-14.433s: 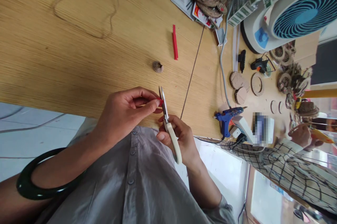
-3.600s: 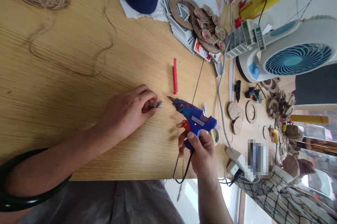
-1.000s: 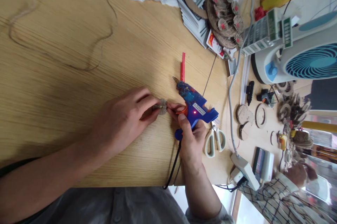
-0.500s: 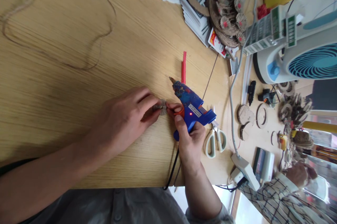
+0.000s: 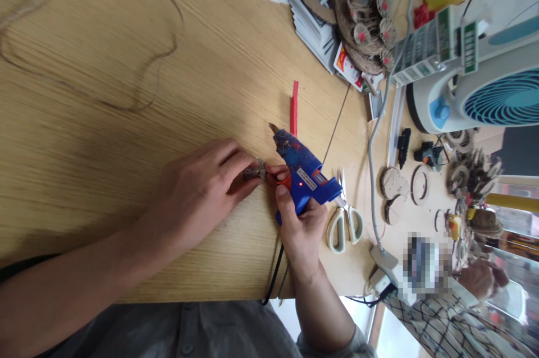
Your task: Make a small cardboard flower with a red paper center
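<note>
My left hand (image 5: 197, 192) pinches a small fringed twine-and-cardboard flower (image 5: 255, 171), seen edge-on, between thumb and fingers. My right hand (image 5: 301, 229) is wrapped around the grip of a blue hot glue gun (image 5: 303, 181) with an orange trigger. Its metal nozzle points up and to the left, away from the flower. A finger of my right hand reaches under the gun and nearly meets the flower. A black cord runs down from the gun's handle. Part of the flower is hidden by my fingers.
A red strip (image 5: 293, 108) lies on the wooden table (image 5: 105, 66) just past the nozzle. Cream-handled scissors (image 5: 344, 229) lie right of the gun. Finished flowers (image 5: 362, 32), a card stack, cardboard discs and a fan (image 5: 497, 100) stand farther away. A co-worker's hand (image 5: 480, 279) shows at right.
The flower has turned from face-on to edge-on in my fingers. The glue gun has shifted slightly left and tilted, with its nozzle a little higher.
</note>
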Demonstrator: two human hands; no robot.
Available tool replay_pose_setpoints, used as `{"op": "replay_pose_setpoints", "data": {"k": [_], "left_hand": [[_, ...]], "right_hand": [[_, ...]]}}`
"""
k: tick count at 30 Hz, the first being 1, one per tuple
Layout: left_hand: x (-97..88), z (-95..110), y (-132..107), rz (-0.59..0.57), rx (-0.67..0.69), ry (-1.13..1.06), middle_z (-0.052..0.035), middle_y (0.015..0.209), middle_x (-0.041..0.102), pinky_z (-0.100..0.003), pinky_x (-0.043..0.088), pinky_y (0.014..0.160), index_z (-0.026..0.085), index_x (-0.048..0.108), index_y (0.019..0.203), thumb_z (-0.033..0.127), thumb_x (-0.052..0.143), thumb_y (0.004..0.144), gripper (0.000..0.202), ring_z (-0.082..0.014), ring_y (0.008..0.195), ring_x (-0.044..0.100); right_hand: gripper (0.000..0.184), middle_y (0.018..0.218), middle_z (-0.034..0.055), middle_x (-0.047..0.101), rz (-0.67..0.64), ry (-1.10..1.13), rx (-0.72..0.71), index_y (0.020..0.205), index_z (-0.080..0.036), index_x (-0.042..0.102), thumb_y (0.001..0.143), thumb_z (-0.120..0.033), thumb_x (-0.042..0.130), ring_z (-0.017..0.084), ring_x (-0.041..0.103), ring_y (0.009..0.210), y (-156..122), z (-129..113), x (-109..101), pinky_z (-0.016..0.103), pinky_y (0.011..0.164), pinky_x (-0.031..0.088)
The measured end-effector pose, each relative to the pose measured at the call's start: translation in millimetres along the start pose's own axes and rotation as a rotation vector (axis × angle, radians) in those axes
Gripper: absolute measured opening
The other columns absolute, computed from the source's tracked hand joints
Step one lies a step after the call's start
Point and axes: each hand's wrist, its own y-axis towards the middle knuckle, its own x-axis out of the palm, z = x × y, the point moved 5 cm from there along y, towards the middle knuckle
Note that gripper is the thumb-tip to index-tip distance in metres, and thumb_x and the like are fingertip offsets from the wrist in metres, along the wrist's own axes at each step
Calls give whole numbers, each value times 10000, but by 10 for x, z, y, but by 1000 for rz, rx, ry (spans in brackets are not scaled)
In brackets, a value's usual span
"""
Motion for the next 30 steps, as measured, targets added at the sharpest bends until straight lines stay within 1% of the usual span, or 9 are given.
{"op": "replay_pose_setpoints", "data": {"k": [3,7,11,15,19,23,27,30], "left_hand": [[13,0,-8,-6,-8,-27,-54,980,758,-382,526,695,217,671,988,242,684,1053,71,-261,878,754],[31,4,-16,-15,-31,-9,-53,991,752,-385,535,735,231,653,995,261,674,1061,75,-261,906,746],[31,39,-10,20,-27,44,-55,950,734,-393,518,711,219,653,970,263,674,1055,98,-267,860,725],[42,48,-6,23,-41,38,-54,948,722,-396,521,717,202,672,981,241,681,1042,73,-278,867,720],[43,42,-4,40,-25,39,-44,930,705,-398,523,720,199,670,972,221,710,1017,64,-282,862,712],[53,32,3,21,-21,43,-37,935,706,-391,509,701,196,680,1007,228,728,1010,57,-277,849,711],[48,37,3,-8,-17,49,-57,975,721,-402,508,714,190,705,1021,229,706,1024,39,-294,874,721],[38,46,5,-20,-28,38,-54,989,727,-391,506,711,189,726,1035,230,722,1016,46,-284,875,724]], "right_hand": [[90,1086,41,845,0,-16,-19,966,-285,795,964,-242,715,246,803,1066,3,-33,11,406,1028,648],[85,1095,43,844,-4,-11,-10,967,-282,792,962,-255,712,245,796,1084,8,-33,22,406,1037,650],[81,1098,49,845,-7,-10,-16,973,-277,799,965,-268,719,254,797,1083,8,-24,23,424,1041,652],[52,1108,59,845,-7,-8,-7,965,-267,787,952,-283,739,262,795,1091,16,-23,26,434,1057,647],[66,1103,62,844,-16,-41,-29,976,-249,770,952,-252,709,252,797,1085,23,-31,32,423,1043,653],[110,1103,58,842,-19,-78,-56,990,-251,766,977,-258,658,240,799,1082,21,-22,33,409,1028,660],[109,1101,55,837,-20,-87,-54,982,-258,757,977,-271,648,240,796,1083,18,-15,36,409,1038,653],[100,1103,61,840,-16,-83,-40,977,-260,752,974,-265,652,244,792,1082,15,-19,34,416,1033,655]]}}
